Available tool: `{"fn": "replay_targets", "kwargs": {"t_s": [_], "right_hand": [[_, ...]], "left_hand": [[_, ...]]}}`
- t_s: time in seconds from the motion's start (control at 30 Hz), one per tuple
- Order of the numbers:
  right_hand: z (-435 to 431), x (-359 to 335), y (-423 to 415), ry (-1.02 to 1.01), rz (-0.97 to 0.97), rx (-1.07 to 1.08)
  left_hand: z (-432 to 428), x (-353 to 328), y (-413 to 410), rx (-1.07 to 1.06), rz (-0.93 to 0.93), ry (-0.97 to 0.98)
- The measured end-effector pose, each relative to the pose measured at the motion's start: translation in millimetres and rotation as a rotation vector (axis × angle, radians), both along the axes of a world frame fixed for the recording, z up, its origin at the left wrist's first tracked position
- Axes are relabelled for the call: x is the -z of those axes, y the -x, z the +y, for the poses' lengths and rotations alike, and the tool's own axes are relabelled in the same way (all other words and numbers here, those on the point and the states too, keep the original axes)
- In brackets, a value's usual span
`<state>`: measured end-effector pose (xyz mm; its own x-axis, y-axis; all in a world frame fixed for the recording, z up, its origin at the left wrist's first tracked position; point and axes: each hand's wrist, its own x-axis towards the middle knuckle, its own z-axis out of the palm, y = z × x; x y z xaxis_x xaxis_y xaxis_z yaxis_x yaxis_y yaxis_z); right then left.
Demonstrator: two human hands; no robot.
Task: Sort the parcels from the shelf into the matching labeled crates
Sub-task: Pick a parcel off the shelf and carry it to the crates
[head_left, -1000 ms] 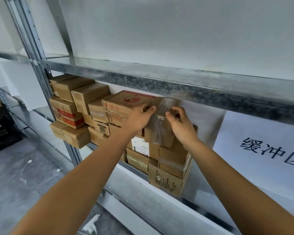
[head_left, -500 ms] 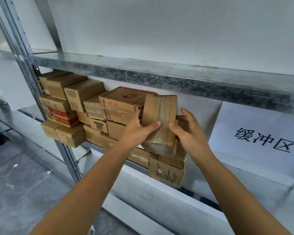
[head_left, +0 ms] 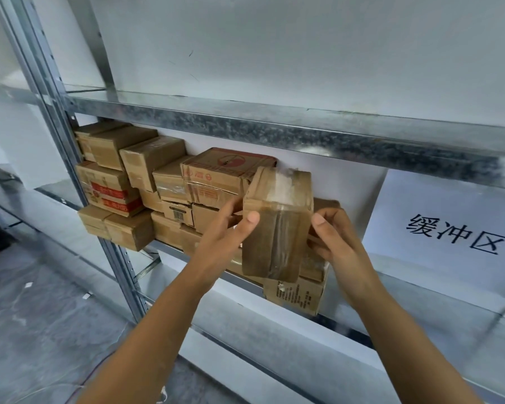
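Before the galvanised shelf rack (head_left: 245, 126), a tape-wrapped cardboard parcel (head_left: 277, 225) stands upright in the air, held between both hands just in front of the stacked boxes. The left hand (head_left: 225, 240) grips its left edge, thumb on the front face and fingers hidden behind. The right hand (head_left: 337, 243) holds the right edge, thumb at the side and fingers curled behind. Behind the parcel, a carton with red print (head_left: 225, 173) tops the stack, and further left sits a box with red tape bands (head_left: 111, 195). Below the parcel, a printed box (head_left: 296, 293) sits at the shelf's front edge. To the right, a white sheet (head_left: 455, 199) bearing black Chinese characters shows at the back of the tier.
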<state>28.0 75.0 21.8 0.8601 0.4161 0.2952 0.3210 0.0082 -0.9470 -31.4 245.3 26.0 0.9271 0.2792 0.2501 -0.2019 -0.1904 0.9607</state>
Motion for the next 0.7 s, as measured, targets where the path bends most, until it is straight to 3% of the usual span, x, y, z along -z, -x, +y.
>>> {"fn": "replay_targets", "kwargs": {"t_s": [0.13, 0.37, 0.7], "right_hand": [[2.2, -2.4, 8.6, -0.082, 0.014, 0.010], [5.0, 2.9, 6.6, 0.018, -0.141, -0.021], [-6.3, 11.4, 7.0, -0.119, -0.042, -0.155]], "left_hand": [[-1.8, -1.8, 9.6, 0.000, -0.052, 0.053], [-3.8, 4.5, 12.1, 0.053, -0.034, 0.121], [-7.5, 14.5, 11.0, 0.051, -0.074, 0.170]]}}
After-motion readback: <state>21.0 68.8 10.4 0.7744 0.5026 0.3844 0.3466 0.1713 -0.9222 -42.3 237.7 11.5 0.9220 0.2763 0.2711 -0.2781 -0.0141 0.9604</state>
